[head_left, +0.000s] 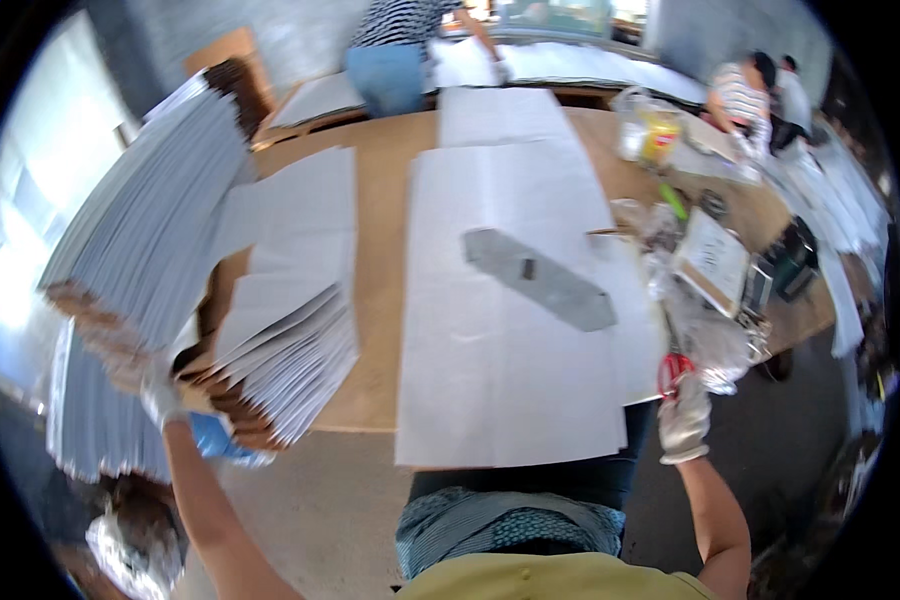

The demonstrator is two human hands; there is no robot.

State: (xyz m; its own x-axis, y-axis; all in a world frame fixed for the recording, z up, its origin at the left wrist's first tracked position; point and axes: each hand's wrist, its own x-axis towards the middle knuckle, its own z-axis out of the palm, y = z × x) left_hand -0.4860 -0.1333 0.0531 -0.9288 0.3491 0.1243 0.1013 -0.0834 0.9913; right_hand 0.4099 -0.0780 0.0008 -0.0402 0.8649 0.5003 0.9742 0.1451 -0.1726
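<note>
My right hand (pixel 685 415), in a white glove, is closed on the red-handled scissors (pixel 675 370) at the table's near right edge. My left hand (pixel 162 395), also gloved, is at the brown-edged lower end of a tall leaning stack of white paper sheets (pixel 160 210); its fingers are smeared, so their grip is unclear. Beside it, a smaller fanned pile of white sheets (pixel 295 340) lies on the table. In front of me are large white sheets (pixel 500 390), overhanging the near edge. A flat grey plate with pointed ends (pixel 540 280) rests slantwise on them.
Plastic bags (pixel 715 345), a white box with writing (pixel 712 262), a green-handled tool (pixel 673 201) and a yellow package (pixel 660 138) crowd the right of the brown table (pixel 375 290). One person (pixel 395 50) stands beyond the far edge, another (pixel 742 95) at the far right.
</note>
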